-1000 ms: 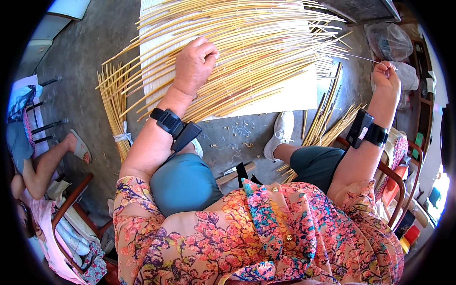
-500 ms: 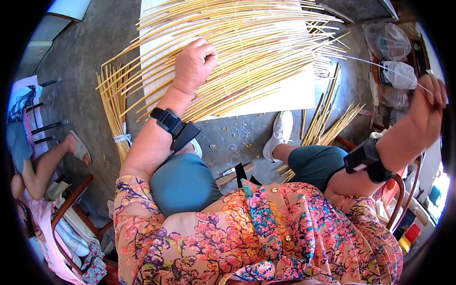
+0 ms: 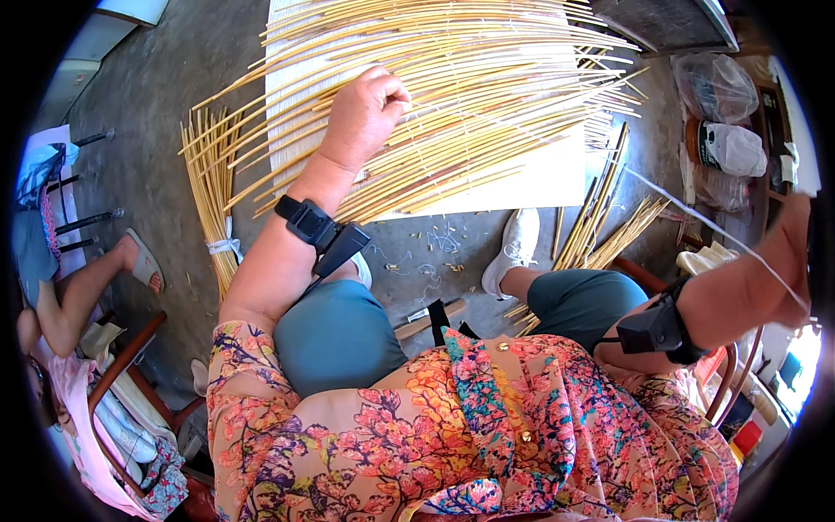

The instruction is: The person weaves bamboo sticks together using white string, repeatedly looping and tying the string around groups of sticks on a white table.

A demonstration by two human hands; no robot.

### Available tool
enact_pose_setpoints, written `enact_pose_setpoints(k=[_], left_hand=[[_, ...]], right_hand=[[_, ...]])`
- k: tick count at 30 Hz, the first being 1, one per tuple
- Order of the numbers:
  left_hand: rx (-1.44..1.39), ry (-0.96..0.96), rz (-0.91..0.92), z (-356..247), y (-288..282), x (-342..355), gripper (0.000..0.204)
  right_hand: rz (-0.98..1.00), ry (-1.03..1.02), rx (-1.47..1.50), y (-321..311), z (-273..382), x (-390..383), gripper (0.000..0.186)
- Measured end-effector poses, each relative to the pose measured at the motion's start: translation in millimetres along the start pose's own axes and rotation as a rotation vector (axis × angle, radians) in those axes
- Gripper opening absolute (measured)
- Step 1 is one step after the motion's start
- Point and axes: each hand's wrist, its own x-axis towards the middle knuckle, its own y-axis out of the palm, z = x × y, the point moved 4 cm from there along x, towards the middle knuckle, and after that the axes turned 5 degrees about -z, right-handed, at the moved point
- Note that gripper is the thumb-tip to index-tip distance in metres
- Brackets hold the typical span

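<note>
A mat of thin yellowish sticks (image 3: 487,70), crossed by rows of white thread, lies over a white board (image 3: 557,178). Above the mat's near left part, my left hand (image 3: 370,113) is closed in a pinch. A pale line of string seems to start at its fingertips and cross the sticks. Far out at the right edge, my right hand (image 3: 790,252) is smeared by motion, its fingertips hard to make out. White string (image 3: 696,216) runs from the mat's right side to this hand, curving slightly.
Bundled sticks (image 3: 213,191), tied with white cloth, stand left of the board; more loose sticks (image 3: 600,222) lie to the right. Scraps and thread bits (image 3: 444,239) litter the floor between my feet. Plastic-wrapped bags (image 3: 718,87) sit at far right. Another person's leg (image 3: 96,287) shows left.
My right hand has swung lower at the right edge, drawing the string down with it. The left hand stays pinched, nearly in place; the whole view has shifted slightly.
</note>
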Motion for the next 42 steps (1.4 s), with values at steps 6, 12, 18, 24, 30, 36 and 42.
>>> enact_pose_setpoints(k=[6, 12, 18, 24, 30, 36, 42], left_hand=[[-0.028, 0.043, -0.048, -20, -12, 14, 0.005], [0.284, 0.134, 0.011, -22, -7, 9, 0.005], [0.386, 0.222, -0.012, -31, -5, 9, 0.011], [0.556, 0.232, 0.073, -37, 2, 17, 0.009], [0.598, 0.197, 0.157, -41, 2, 22, 0.007], [0.576, 0.272, 0.138, -42, 5, 20, 0.006], [0.644, 0.223, 0.183, -51, 3, 24, 0.011]], right_hand=[[-0.053, 0.298, -0.156, -2, -87, 4, 0.012], [-0.198, 0.690, -0.598, -9, -187, -30, 0.012], [-0.139, 0.919, -0.799, -19, -229, -54, 0.013], [-0.076, 0.996, -0.867, -25, -247, -65, 0.012], [-0.023, 1.034, -0.931, -22, -258, -74, 0.012], [-0.036, 1.038, -0.910, -23, -258, -73, 0.011], [-0.034, 1.018, -0.885, -24, -255, -73, 0.012]])
